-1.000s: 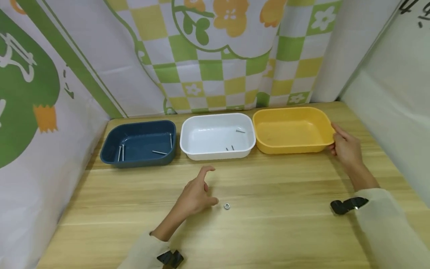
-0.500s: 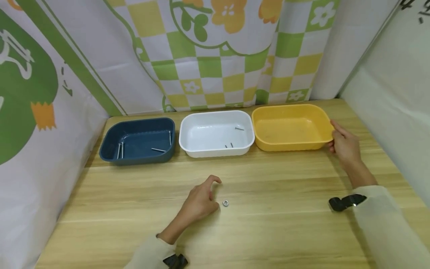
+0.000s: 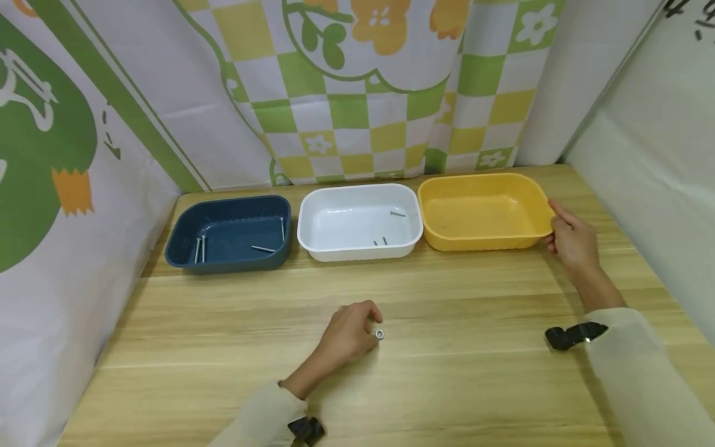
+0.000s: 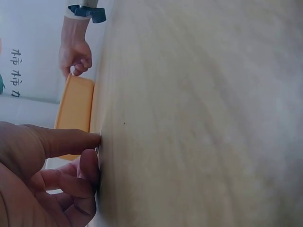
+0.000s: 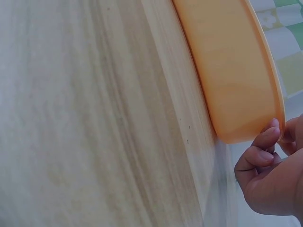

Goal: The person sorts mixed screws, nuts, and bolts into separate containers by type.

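On the wooden table lies a small metal nut (image 3: 380, 334), with my left hand (image 3: 349, 333) right at it. My left thumb tip sits against the nut's near-left side, and the bent index finger arches above it with a small gap showing in the head view. In the left wrist view only a sliver of metal shows between thumb and index finger. My right hand (image 3: 575, 245) pinches the right end of the yellow bin (image 3: 486, 243) at its rim, as the right wrist view also shows. Nothing is visible inside this bin.
A white bin (image 3: 360, 253) with several small screws stands left of the yellow one, nearly against it. Farther left is a dark blue bin (image 3: 234, 267) with several longer bolts. A checked curtain (image 3: 357, 118) hangs behind the table (image 3: 475, 372), with pale walls on both sides.
My left hand has come down and right to the nut, its thumb and index finger drawing closer together. The nut has shifted slightly right. The right hand keeps its hold on the yellow bin.
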`<state>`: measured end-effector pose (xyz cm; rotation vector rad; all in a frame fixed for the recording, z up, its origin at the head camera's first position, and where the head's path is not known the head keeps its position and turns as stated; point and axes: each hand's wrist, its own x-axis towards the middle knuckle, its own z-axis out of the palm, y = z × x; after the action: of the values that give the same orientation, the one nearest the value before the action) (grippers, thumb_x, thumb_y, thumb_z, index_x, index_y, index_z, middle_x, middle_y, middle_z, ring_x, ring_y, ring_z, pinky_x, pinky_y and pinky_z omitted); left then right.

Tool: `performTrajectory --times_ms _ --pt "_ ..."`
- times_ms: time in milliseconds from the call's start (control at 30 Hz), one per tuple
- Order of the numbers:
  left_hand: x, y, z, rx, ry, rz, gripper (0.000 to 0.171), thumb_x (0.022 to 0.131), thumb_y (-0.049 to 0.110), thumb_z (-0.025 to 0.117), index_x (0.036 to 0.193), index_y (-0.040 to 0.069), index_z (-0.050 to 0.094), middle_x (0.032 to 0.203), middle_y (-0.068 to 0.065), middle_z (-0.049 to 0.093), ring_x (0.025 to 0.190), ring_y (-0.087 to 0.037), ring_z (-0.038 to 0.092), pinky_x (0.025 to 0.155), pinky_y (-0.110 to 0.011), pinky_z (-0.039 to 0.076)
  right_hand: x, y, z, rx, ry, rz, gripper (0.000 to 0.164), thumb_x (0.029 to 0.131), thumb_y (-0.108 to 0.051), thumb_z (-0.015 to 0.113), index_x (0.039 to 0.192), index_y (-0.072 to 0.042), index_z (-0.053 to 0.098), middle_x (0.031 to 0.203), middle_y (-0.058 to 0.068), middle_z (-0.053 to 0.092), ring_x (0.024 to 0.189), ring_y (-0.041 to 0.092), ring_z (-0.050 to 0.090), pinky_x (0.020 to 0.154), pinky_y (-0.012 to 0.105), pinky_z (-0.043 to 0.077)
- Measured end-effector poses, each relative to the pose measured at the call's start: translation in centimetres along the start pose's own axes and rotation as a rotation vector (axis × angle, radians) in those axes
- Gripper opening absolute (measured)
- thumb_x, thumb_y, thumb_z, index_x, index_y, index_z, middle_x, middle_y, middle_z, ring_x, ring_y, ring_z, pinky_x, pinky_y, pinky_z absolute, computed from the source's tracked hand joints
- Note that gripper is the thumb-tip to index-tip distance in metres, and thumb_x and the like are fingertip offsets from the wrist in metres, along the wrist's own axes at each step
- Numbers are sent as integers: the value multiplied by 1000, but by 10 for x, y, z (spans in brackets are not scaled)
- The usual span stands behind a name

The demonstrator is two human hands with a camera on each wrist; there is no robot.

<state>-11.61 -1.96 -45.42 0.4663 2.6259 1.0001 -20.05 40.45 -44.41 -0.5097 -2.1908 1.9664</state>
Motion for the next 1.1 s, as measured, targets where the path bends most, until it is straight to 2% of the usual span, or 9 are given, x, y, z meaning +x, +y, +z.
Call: performTrajectory --times_ms 67,200,367,733,900,1100 --pt "0 0 1 -14 -4 12 30 70 -9 73 92 10 69 68 5 55 60 -12 50 53 -27 42 0 0 0 53 2 6 50 103 -14 44 153 -8 39 72 -7 62 52 4 52 45 16 45" --pt "0 0 2 -58 -12 29 27 69 -10 72 85 12 70 67 6 56 59 -10 50 52 -25 41 -1 0 1 73 7 8 50 103 -13 44 152 -8 39 73 -7 62 52 3 53 45 16 45" --pt "0 0 3 -82 -11 40 24 70 -10 72 78 12 70 64 5 55 57 -9 48 51 -24 40 -2 0 2 42 6 6 49 103 -15 44 152 -10 40 74 -7 63 53 3 53 45 16 45" --pt "-3 -1 6 -118 24 21 21 71 -10 74 74 11 71 63 5 54 56 -8 46 51 -23 38 -2 1 -1 -5 -6 6 49 104 -18 44 152 -11 40 72 -7 63 53 3 53 45 17 45" --pt "-3 1 7 -106 40 13 18 73 -7 73 74 10 70 65 5 54 58 -9 47 53 -23 40 -3 1 -1 -17 -11 3 49 104 -19 44 153 -11 40 73 -7 63 53 3 52 46 17 45" --pt "-3 2 5 -94 61 36 15 75 -5 73 74 9 71 66 6 56 59 -8 49 54 -24 43 -2 -1 -1 -73 -15 5 50 105 -20 42 154 -12 38 68 -5 62 53 4 52 46 18 46"
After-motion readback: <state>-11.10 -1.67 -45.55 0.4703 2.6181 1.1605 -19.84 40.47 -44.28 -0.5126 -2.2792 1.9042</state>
